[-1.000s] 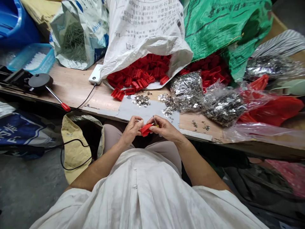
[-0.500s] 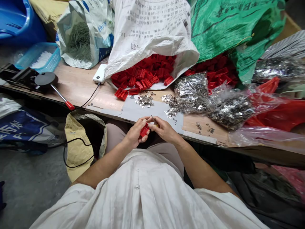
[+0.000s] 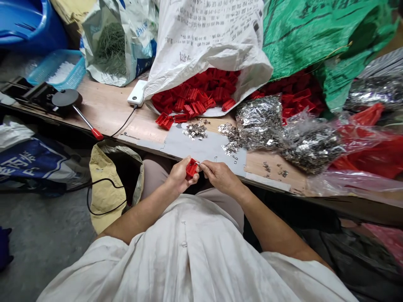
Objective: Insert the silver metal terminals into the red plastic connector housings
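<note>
My left hand (image 3: 181, 176) is closed around a small red plastic housing (image 3: 191, 168), its hollow side turned up. In my right hand (image 3: 217, 175) a thin metal-tipped tool (image 3: 197, 163) is gripped, with its tip at the housing's right edge; my fingers hide most of it, so its exact kind does not show. Both hands are over my lap, just off the bench edge. In front of them, a grey mat (image 3: 201, 147) carries a pile of small metal pieces (image 3: 195, 131) and another small metal heap (image 3: 231, 136).
A white woven sack (image 3: 208, 33) spills red housings (image 3: 198, 94) onto the bench. Right of it are bags of metal pieces (image 3: 260, 121) and a green sack (image 3: 315, 37). A lever tool with a red grip (image 3: 97, 134) stands left. An open yellow sack (image 3: 105, 188) sits below.
My right hand has turned over and brought the tool's tip to the red housing. My left hand has tilted the housing so more of its hollow side shows. The view has shifted slightly.
</note>
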`<state>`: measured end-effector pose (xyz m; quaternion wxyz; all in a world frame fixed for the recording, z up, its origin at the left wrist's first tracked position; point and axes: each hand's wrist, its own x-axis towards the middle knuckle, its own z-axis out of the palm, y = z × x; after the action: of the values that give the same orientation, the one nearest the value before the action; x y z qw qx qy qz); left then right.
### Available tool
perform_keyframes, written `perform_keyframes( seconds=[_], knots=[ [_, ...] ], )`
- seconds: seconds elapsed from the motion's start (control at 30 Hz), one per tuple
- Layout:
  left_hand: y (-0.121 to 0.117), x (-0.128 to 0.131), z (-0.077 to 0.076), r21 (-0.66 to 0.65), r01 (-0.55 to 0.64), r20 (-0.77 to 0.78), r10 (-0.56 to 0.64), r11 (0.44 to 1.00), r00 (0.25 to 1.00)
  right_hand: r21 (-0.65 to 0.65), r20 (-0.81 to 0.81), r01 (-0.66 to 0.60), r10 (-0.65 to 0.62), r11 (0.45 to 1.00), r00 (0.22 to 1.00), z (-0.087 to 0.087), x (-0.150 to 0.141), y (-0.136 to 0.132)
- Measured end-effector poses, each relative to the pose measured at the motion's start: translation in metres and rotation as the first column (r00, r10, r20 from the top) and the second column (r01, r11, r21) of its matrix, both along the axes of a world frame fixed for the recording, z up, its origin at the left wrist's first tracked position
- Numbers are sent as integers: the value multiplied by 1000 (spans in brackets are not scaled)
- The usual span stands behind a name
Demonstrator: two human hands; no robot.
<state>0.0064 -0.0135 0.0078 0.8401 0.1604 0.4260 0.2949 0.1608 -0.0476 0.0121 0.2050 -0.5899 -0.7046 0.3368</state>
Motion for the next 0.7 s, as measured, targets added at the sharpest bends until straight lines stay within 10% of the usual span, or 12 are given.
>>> perform_keyframes(
  seconds=[0.5, 0.7],
  knots=[
    [-17, 8, -14, 318, 28, -222, 46, 948, 974, -43, 97, 0, 4, 999, 995, -13, -8, -2],
    [-8, 1, -10, 368, 85, -88, -56, 926, 995, -115, -176, -43, 22, 992, 984, -9, 4, 1]
  ],
)
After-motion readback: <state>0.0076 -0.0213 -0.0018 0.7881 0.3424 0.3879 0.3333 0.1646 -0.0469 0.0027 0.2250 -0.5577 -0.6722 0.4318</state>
